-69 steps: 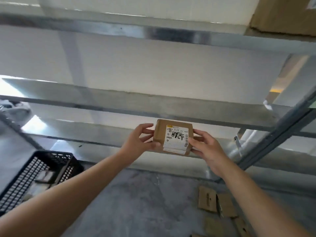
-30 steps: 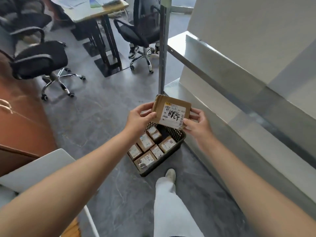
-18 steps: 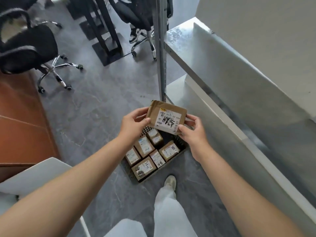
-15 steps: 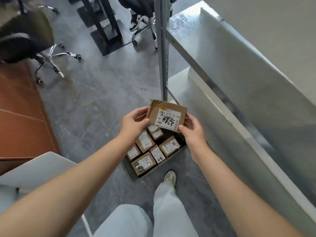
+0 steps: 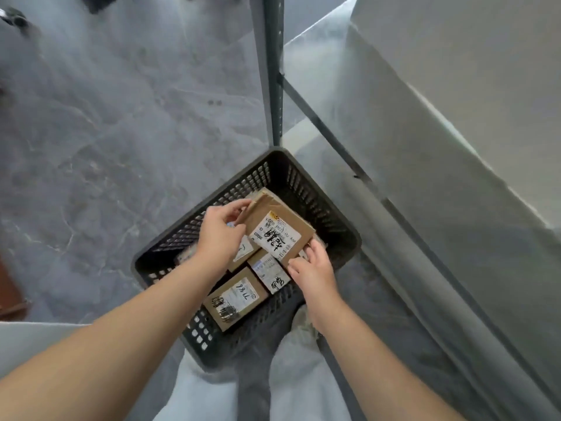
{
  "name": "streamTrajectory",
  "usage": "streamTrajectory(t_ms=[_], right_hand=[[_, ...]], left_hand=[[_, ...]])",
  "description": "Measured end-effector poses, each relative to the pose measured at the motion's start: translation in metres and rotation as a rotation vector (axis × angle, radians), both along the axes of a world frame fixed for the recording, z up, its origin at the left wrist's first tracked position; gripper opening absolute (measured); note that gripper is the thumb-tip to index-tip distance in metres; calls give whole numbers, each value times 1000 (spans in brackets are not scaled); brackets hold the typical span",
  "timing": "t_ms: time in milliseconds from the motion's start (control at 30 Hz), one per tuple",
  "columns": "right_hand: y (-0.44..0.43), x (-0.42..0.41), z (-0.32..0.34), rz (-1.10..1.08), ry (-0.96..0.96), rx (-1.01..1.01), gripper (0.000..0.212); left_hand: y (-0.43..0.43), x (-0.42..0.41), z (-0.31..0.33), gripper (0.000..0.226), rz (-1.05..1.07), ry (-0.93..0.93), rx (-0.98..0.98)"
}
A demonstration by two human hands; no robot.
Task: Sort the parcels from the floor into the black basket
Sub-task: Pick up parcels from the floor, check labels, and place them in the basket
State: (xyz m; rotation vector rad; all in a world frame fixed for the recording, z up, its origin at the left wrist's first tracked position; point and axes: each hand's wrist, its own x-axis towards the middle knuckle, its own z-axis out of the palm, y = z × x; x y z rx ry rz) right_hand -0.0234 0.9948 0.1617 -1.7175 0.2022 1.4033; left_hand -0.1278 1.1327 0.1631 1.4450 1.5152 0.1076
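While I lean over and look straight down, the black basket (image 5: 318,205) sits on the grey floor (image 5: 121,132) right in front of my feet. Its far corner is close to the upright post (image 5: 271,71) of a metal shelf (image 5: 425,192) that runs along the right side.

Between my two hands I hold the brown parcel (image 5: 279,229), label side up, with black handwriting across its white sticker. It is over the far half of the basket, turned cornerwise and a little tilted, above the parcels lying inside; whether it touches them I cannot tell.

My left hand (image 5: 218,235) has it at the far left corner, where the fingers (image 5: 239,205) curl over the edge and pinch it. My right hand (image 5: 312,273) has the opposite, near right corner, fingers curled round the edge there, so both hands grip this one parcel.

Below it, the near parcel (image 5: 235,299) lies flat by the basket's near wall, sticker up with handwritten digits. Just beyond it the middle parcel (image 5: 270,273) lies flat too, its label partly under the one I hold and beside my right hand. Another box (image 5: 246,253) shows only partly beside my left wrist.

My pale trouser legs (image 5: 303,384) and one shoe (image 5: 299,326) are at the near edge, the shoe just beside the basket.
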Motion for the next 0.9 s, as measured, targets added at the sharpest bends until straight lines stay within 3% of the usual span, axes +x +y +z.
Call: streamTrajectory(t_ms=[233,433,667,900], right_hand=[[37,14,-132,-64,-56,-41,75],[72,26,-202,26,-78,-90,79],[101,36,-245,100,-112,-211,84],[126,50,-290,348,-188,-303,78]], left_hand=[[28,28,-136,49,-117,-95,-70],[58,49,-190,55,-93,-110,-145],[78,62,-241,56,-323,59,-89],[77,75,-276,63,-732,420,-103]])
